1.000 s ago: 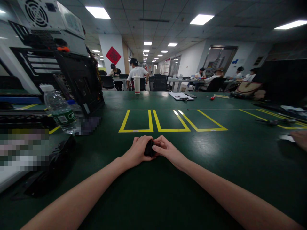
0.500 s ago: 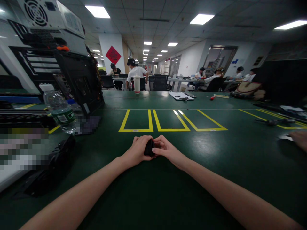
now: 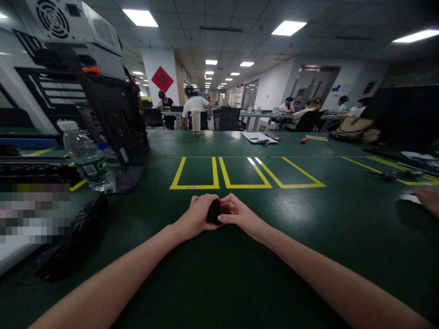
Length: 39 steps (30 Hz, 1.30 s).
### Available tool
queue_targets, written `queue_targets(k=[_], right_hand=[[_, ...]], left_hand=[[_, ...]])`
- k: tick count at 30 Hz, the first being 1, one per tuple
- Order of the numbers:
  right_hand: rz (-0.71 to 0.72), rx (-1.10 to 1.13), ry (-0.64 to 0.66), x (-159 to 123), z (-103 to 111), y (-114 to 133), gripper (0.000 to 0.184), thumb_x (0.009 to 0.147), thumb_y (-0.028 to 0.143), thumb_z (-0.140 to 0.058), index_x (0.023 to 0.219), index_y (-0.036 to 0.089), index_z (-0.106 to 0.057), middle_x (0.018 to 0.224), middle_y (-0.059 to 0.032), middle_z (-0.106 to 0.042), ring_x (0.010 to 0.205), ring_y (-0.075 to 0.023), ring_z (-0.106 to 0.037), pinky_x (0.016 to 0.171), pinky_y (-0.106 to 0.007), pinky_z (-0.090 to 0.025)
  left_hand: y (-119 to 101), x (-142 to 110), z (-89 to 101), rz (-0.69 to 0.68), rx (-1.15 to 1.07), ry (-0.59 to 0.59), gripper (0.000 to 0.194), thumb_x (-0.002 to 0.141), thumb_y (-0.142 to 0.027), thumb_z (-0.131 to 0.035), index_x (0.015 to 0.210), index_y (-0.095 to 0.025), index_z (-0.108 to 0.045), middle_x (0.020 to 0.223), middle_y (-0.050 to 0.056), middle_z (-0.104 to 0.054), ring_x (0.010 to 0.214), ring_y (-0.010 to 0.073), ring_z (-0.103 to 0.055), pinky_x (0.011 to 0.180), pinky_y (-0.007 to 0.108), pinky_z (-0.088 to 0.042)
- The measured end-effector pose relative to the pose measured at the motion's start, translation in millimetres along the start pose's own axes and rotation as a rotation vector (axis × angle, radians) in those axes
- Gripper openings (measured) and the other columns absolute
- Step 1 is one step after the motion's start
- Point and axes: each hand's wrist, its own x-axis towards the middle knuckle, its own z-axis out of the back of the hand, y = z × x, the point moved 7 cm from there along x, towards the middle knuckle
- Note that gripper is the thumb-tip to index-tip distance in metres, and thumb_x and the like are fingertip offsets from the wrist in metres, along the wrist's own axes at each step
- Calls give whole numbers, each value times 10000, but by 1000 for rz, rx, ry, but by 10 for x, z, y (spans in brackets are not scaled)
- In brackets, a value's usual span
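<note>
A small black block-like object point(image 3: 213, 213) is between my hands, low over or on the green table point(image 3: 219, 269); its exact kind is not clear. My left hand point(image 3: 198, 212) wraps round it from the left, fingers over the top and thumb below. From the right, my right hand point(image 3: 236, 211) pinches at its near right edge, the thumb against it and the fingers curled behind. Beyond the hands, yellow tape outlines point(image 3: 245, 186) mark the table.
A water bottle point(image 3: 87, 157) and an open computer case point(image 3: 109, 114) stand at the left. A white cup point(image 3: 195, 121) and a clipboard point(image 3: 259, 137) are further back. Another person's hand point(image 3: 428, 199) rests at the right edge. People sit behind.
My right thumb has shifted slightly on the black object, and a little more of its right side shows. My left hand stays put. A person in the background bends further forward.
</note>
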Motion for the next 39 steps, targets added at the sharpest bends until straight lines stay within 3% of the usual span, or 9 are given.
queue_targets(k=[7, 11, 19, 25, 31, 39], right_hand=[[6, -3, -53, -2, -2, 8, 240, 718, 341, -550, 897, 215, -454, 880, -14, -519, 802, -143, -510, 653, -291, -435], [-23, -32, -87, 17, 27, -44, 258, 715, 337, -555, 921, 209, -467, 924, -25, -520, 859, -159, -505, 681, -299, -433], [29, 1, 2, -4, -17, 14, 358, 619, 218, -654, 907, 225, -440, 921, 0, -508, 916, -161, -494, 765, -333, -424], [22, -1, -27, -9, -25, 22, 254, 696, 312, -576, 889, 217, -439, 894, -5, -503, 825, -148, -514, 678, -303, -442], [-22, -33, -63, -10, 14, -28, 308, 687, 316, -586, 942, 216, -446, 931, -18, -507, 871, -162, -507, 733, -331, -438], [42, -26, 8, 2, -3, 4, 352, 622, 237, -656, 905, 220, -447, 922, -2, -507, 915, -162, -495, 788, -342, -416]], left_hand=[[-11, 9, 10, -11, -10, 3, 539, 640, -259, -664, 1083, -219, -360, 1036, 35, -488, 951, 223, -459, 815, 360, -314], [-24, 5, 10, -11, -16, 25, 527, 657, -279, -648, 1092, -225, -355, 1045, 37, -482, 958, 225, -458, 817, 361, -317], [6, 6, -14, -6, 9, -5, 546, 630, -254, -673, 1076, -219, -361, 1039, 33, -488, 950, 220, -461, 817, 352, -312], [-24, 9, 3, 0, -25, 37, 523, 660, -268, -649, 1092, -228, -356, 1055, 40, -482, 972, 228, -463, 832, 369, -307], [-44, 3, 27, 5, -20, 41, 516, 665, -285, -643, 1090, -224, -357, 1053, 42, -478, 971, 227, -455, 831, 371, -316], [11, 5, -18, 3, 23, 3, 547, 623, -246, -674, 1069, -213, -358, 1035, 38, -483, 941, 227, -456, 812, 362, -322]])
